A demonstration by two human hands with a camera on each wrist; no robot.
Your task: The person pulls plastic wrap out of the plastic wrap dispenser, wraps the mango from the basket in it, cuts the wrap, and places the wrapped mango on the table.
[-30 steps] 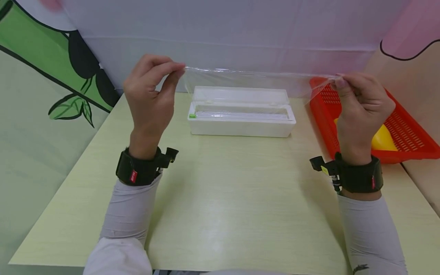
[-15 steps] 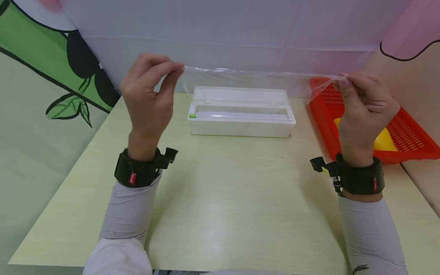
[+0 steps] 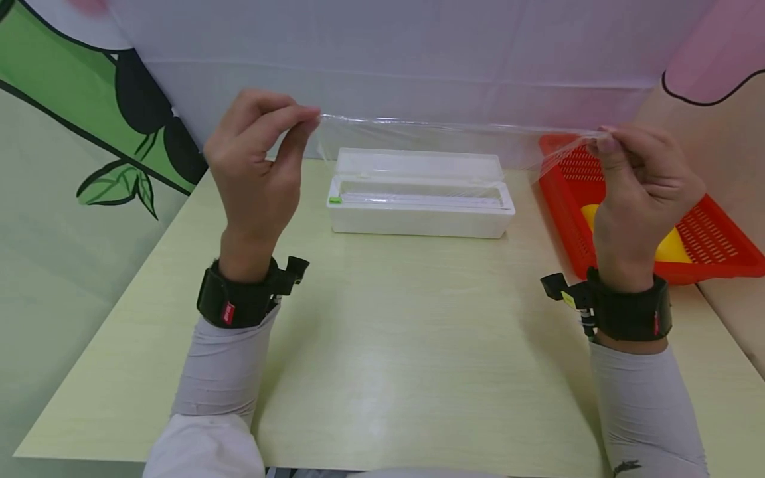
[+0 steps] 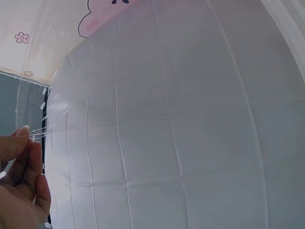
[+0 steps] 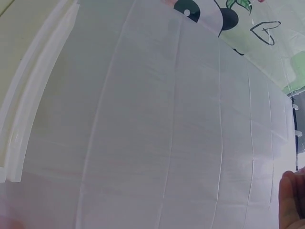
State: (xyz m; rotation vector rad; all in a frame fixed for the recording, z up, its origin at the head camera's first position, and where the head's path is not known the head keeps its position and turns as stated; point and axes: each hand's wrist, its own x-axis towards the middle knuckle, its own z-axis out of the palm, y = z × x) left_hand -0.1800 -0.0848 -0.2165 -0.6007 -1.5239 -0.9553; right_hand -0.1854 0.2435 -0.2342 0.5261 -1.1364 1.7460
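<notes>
A sheet of clear plastic wrap (image 3: 418, 136) is stretched between both hands, above and behind a white box. My left hand (image 3: 257, 166) pinches its left corner between thumb and fingertips; the left wrist view shows the left hand (image 4: 24, 181) with thin creases of film fanning out from the pinch. At the other corner my right hand (image 3: 645, 192) pinches the film, which gathers into folds there. The long white dispenser box (image 3: 418, 222) stands on the table with its lid (image 3: 418, 161) raised, a roll of film inside and a small green piece (image 3: 335, 200) at its left end.
A red perforated basket (image 3: 711, 271) with yellow things (image 3: 672, 247) in it sits at the right, partly behind my right hand. The pale wooden table (image 3: 406, 345) meets a printed cloth backdrop (image 3: 382, 53) at the back.
My right hand has drifted slightly to the right, and my left hand a little to the left, with the film still stretched between them. The box has stayed in place.
</notes>
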